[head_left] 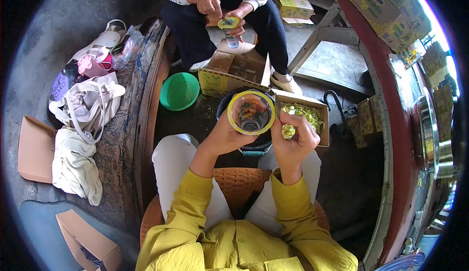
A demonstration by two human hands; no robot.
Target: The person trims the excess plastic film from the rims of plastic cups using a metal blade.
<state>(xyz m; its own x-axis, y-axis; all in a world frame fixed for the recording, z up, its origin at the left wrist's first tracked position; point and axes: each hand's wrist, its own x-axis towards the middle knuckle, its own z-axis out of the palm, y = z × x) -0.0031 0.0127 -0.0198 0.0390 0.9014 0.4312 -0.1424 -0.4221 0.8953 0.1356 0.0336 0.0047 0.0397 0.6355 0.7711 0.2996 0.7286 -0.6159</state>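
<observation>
The left hand (222, 133) is closed around a clear cup (251, 112) with a yellow rim, gripping it from the side and below, and from my distant seat this hold looks quite secure to me. The right hand (295, 136) has its thumb and fingers drawn near together at the right side of this rim; whether they really pinch the edge, or hold some thin piece there, I cannot tell. The cup is in front of the person's knees, above a dark bucket (264, 142), with its mouth turned toward my camera.

I judge that this cup is light and of thin plastic. The wall is probably smooth, so it may slip a little, and it may bend inward if one presses too much. The rim seems to me the stiffer part. Therefore I would support the body with a broad, gentle grasp and keep the finer fingertip work for the edge. If it is several cups one inside another, which I cannot see, it would feel firmer.

Just beside the right hand, a cardboard box (324, 127) contains yellow strips (312, 114). To the left stands a green basin (179, 91). Opposite, a co-worker holds another yellow-rimmed cup (232, 41) over an open carton (215, 84), one hand around it, the other at its top.
</observation>
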